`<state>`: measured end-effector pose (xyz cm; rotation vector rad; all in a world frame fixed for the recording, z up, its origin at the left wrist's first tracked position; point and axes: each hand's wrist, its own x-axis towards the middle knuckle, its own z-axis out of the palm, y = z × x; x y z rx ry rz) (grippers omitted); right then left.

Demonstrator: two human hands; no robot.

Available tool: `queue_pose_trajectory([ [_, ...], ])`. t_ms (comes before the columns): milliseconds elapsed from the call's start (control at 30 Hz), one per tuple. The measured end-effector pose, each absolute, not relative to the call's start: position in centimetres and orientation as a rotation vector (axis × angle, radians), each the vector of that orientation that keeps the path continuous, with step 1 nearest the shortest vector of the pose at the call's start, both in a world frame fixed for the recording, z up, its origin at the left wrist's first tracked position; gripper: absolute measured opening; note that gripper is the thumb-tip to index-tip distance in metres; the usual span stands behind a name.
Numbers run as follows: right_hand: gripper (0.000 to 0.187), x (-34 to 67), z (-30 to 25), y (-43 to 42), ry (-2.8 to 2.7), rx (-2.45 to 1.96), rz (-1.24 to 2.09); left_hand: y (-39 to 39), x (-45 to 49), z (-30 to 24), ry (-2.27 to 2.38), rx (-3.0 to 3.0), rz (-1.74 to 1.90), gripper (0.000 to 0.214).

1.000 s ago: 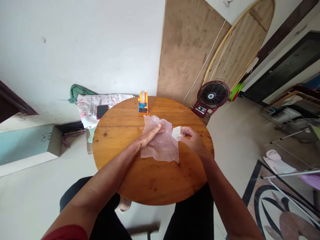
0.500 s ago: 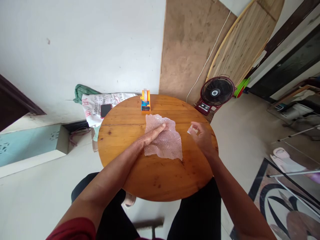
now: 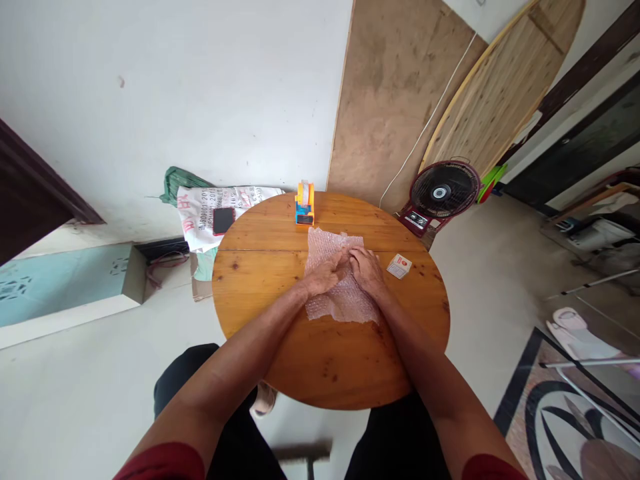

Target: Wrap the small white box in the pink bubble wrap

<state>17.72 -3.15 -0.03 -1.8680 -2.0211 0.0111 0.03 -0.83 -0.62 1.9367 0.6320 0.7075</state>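
Observation:
A pinkish, clear sheet of bubble wrap (image 3: 340,308) lies spread on the round wooden table (image 3: 325,373). My left hand (image 3: 326,275) rests on its middle, fingers stretched out and lying flat. Close beside it, my right hand (image 3: 367,268) presses on the right part of the sheet, fingers slightly bent and apart; the fingertips of both hands nearly meet. A small white box with a red mark (image 3: 399,266) stands on the table to the right of my right hand, untouched. Whether anything lies under my palms is hidden.
An orange and blue tape dispenser (image 3: 305,203) stands at the table's back edge. A dark phone (image 3: 223,221) lies on a white printed sack (image 3: 193,213) at the back left. Beyond the table's right back edge is a dark red fan (image 3: 440,193).
My right hand has let go of the small box, leaving it on the table, and moved left onto the bubble wrap. The sheet's right back corner now lies flatter. The view has shifted slightly.

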Motion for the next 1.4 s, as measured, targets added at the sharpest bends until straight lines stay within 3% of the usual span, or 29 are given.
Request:
queue_pose_trajectory([
  [267, 0.042, 16.8, 0.8, -3.6, -2.089, -1.969, -0.035, -0.9, -1.1, -0.9, 1.059, 2.438, 0.561, 0.056],
  [533, 0.049, 18.5, 0.7, -3.1, -2.271, -1.903, 0.013, -1.3, -1.4, -0.5, 1.143, 2.545, 0.366, 0.081],
  [1400, 0.054, 19.8, -0.3, -2.4, -2.180, -1.888, 0.101, -0.5, -2.1, 0.0, 1.337, 2.553, 0.180, 0.103],
])
